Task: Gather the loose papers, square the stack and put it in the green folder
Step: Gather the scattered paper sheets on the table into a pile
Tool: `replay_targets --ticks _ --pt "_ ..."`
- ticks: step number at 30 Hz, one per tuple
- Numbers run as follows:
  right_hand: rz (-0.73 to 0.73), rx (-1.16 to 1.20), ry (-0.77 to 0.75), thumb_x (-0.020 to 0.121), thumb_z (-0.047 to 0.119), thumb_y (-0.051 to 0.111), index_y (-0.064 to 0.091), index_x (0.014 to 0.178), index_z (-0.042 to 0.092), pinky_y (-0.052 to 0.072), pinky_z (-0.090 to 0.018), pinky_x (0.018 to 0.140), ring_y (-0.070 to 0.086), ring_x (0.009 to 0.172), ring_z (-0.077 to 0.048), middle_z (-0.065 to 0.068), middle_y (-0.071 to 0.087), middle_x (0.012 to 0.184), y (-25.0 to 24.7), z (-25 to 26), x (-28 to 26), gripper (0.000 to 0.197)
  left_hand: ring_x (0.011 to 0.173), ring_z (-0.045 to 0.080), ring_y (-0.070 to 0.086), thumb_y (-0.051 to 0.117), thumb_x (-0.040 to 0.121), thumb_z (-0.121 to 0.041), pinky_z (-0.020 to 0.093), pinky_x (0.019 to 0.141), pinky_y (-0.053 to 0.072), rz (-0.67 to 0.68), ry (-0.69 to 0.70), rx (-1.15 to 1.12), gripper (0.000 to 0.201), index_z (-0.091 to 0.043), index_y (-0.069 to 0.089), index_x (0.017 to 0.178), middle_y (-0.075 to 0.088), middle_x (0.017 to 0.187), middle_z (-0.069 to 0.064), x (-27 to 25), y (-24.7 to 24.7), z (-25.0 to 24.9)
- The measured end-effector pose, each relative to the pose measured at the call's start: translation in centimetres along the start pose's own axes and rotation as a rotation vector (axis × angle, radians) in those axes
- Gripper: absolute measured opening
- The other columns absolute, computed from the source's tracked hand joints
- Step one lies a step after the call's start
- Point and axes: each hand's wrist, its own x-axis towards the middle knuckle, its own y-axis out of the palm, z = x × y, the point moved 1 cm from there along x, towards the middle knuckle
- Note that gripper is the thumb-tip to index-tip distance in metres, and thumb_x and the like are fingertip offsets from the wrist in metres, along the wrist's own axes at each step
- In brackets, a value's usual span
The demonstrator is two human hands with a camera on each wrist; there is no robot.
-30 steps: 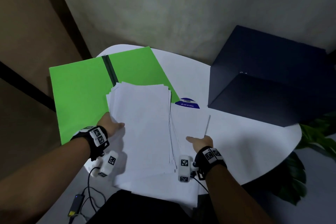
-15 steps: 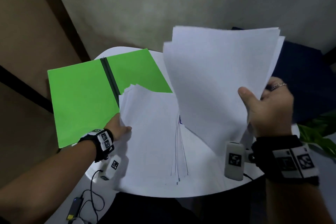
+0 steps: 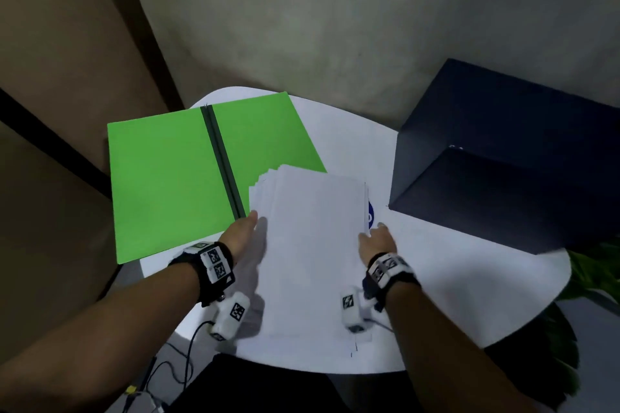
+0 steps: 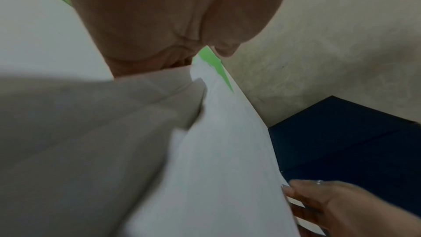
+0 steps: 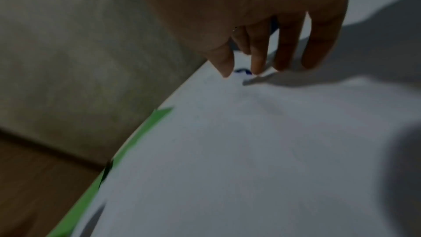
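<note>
Papers (image 3: 312, 245) flat on worktop (image 3: 453, 278), far corner over green folder (image 3: 161, 184); left hand (image 3: 243, 233) and right hand (image 3: 377, 240), fingers straight, flanking; press edges inward evenly, avoiding buckling.

No readable text; blue label (image 3: 369, 216) on white table (image 3: 453, 278) mostly hidden, wristband markers (image 3: 214, 261) carry only patterns.

White round table (image 3: 469, 278) stood against grey wall (image 3: 335, 27); dark box (image 3: 503, 161) on table; plant (image 3: 593, 265) beside table.
</note>
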Motion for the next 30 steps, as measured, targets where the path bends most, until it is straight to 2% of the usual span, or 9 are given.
replay_targets --ticks 7,11,15,17,19,21,24,27,30 --pt "-0.056 0.017 0.031 0.095 0.022 0.054 0.021 0.154 0.010 0.031 -0.041 0.117 0.027 0.144 -0.030 -0.005 0.027 0.160 3.4 -1.6 -3.1 0.069 0.103 0.031 0.058 0.057 0.094 -0.031 0.030 0.082 0.044 -0.080 0.077 0.278 0.060 0.002 0.029 0.135 0.056 0.119 0.013 -0.3 1.4 -1.6" --pt "-0.052 0.209 0.078 0.097 0.017 0.053 0.036 0.147 0.010 0.041 -0.029 0.103 0.049 0.132 -0.028 -0.008 0.049 0.145 2.1 -2.2 -2.9 0.054 0.073 0.012 0.052 0.058 0.090 -0.028 0.027 0.054 0.038 -0.092 0.070 0.264 0.045 -0.003 0.038 0.122 0.055 0.097 0.004 -0.2 1.2 -2.2" --pt "-0.115 0.208 0.100 0.093 0.007 0.058 0.066 0.115 0.008 0.044 -0.020 0.078 0.065 0.098 -0.025 -0.010 0.070 0.115 0.9 -2.4 -2.9 0.023 0.084 0.021 0.058 0.057 0.090 -0.028 0.031 0.071 0.047 -0.043 0.064 0.200 0.042 0.002 0.043 0.116 0.060 0.106 0.009 -0.1 1.4 -2.0" --pt "-0.086 0.164 0.048 0.092 0.008 0.060 0.069 0.110 0.007 0.043 -0.018 0.075 0.065 0.094 -0.023 -0.011 0.072 0.110 1.3 -2.0 -3.2 0.021 0.092 0.030 0.064 0.058 0.084 -0.043 0.038 0.081 0.053 0.008 0.069 0.191 0.063 0.010 0.044 0.115 0.063 0.108 0.018 0.4 1.4 -1.6" --pt "-0.094 0.089 0.028 0.095 0.014 0.056 0.066 0.120 0.007 0.046 -0.022 0.087 0.064 0.108 -0.026 -0.012 0.069 0.119 1.4 -1.5 -3.3 0.029 0.099 0.038 0.066 0.055 0.080 -0.055 0.041 0.082 0.054 0.049 0.095 0.242 0.084 0.017 0.045 0.121 0.064 0.114 0.025 0.6 1.4 -1.7" --pt "-0.106 -0.013 0.021 0.097 0.021 0.049 0.053 0.137 0.007 0.040 -0.035 0.108 0.050 0.128 -0.029 -0.010 0.055 0.139 1.9 -1.2 -3.2 0.042 0.096 0.033 0.062 0.052 0.089 -0.048 0.035 0.074 0.049 0.017 0.078 0.260 0.076 0.016 0.039 0.129 0.061 0.114 0.015 0.5 1.4 -1.9" --pt "0.042 -0.066 -0.055 0.099 0.028 0.046 0.037 0.149 0.010 0.026 -0.038 0.118 0.028 0.143 -0.028 -0.002 0.033 0.156 3.3 -0.8 -3.5 0.053 0.064 0.019 0.056 0.056 0.093 -0.028 0.025 0.054 0.042 -0.072 0.049 0.365 0.057 0.020 0.047 0.124 0.063 0.079 0.013 0.1 1.7 -2.6" --pt "0.039 0.115 -0.061 0.094 0.025 0.061 0.036 0.148 0.009 0.028 -0.029 0.116 0.036 0.142 -0.024 -0.006 0.038 0.154 2.9 -1.5 -3.3 0.062 0.091 0.029 0.061 0.065 0.091 -0.024 0.034 0.078 0.048 -0.115 0.145 0.406 0.043 0.005 0.052 0.120 0.064 0.098 0.014 -0.2 1.5 -3.0" --pt "-0.006 0.274 -0.045 0.077 0.033 0.081 0.027 0.152 0.016 0.030 -0.035 0.117 0.034 0.143 -0.023 -0.004 0.034 0.156 0.4 -2.2 -2.8 0.095 0.114 0.022 0.058 0.073 0.083 -0.031 0.040 0.101 0.045 -0.053 0.302 0.180 0.053 -0.008 0.051 0.125 0.061 0.122 0.000 -1.9 0.5 -3.7"
